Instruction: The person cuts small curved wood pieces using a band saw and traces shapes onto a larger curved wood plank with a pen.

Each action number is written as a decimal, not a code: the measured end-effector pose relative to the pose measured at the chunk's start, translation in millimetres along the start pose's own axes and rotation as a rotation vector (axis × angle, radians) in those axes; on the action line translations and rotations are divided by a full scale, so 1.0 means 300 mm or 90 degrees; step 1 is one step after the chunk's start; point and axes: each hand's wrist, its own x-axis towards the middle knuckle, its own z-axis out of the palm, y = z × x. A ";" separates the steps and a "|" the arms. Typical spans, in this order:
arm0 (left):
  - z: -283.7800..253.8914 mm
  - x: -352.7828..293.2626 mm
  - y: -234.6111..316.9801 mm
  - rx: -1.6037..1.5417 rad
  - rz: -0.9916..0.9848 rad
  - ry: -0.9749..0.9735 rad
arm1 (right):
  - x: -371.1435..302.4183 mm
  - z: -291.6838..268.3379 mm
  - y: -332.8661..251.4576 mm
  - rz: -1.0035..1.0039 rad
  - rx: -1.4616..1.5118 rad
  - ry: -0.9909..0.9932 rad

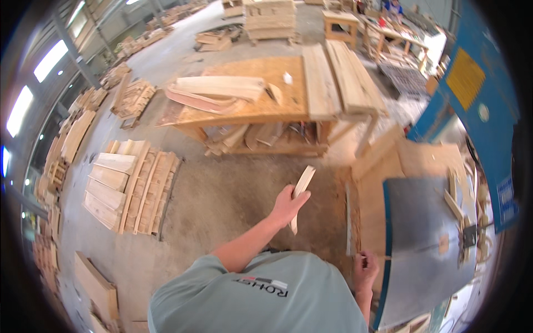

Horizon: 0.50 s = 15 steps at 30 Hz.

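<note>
My left hand (287, 206) is closed around a short, narrow piece of wood (305, 178), held out in front of my body over the floor. The wood's upper end sticks out past my thumb, and its pointed lower end shows below my hand. Lower on the right, my right hand (366, 270) has its fingers curled in beside the edge of a grey metal machine table (425, 244). A thin pale sliver shows at those fingertips; I cannot make out whether they hold it.
A blue machine frame (444, 94) rises at the right, with wooden boards (373, 194) around its table. Ahead stands a wooden workbench (233, 117) bearing curved pieces and long planks (322, 83). Stacked boards (114, 177) lie on a pallet at left. A person (393, 10) is far back.
</note>
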 end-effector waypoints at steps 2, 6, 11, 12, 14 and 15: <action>-0.204 0.065 0.047 -0.062 -0.044 0.031 | 0.119 0.243 -0.148 -0.080 0.071 -0.123; -0.561 0.075 0.065 -0.218 -0.112 0.084 | 0.301 0.643 -0.541 -0.234 0.089 -0.421; -0.848 0.104 -0.004 -0.378 -0.117 0.221 | 0.359 1.077 -0.864 -0.228 0.190 -0.750; -0.896 0.108 -0.024 -0.410 -0.113 0.264 | 0.365 1.144 -0.912 -0.155 0.253 -0.846; -0.995 0.150 -0.060 -0.489 -0.136 0.350 | 0.399 1.270 -0.968 -0.150 0.200 -0.890; -1.034 0.168 -0.081 -0.506 -0.101 0.372 | 0.414 1.321 -0.977 -0.143 0.169 -0.915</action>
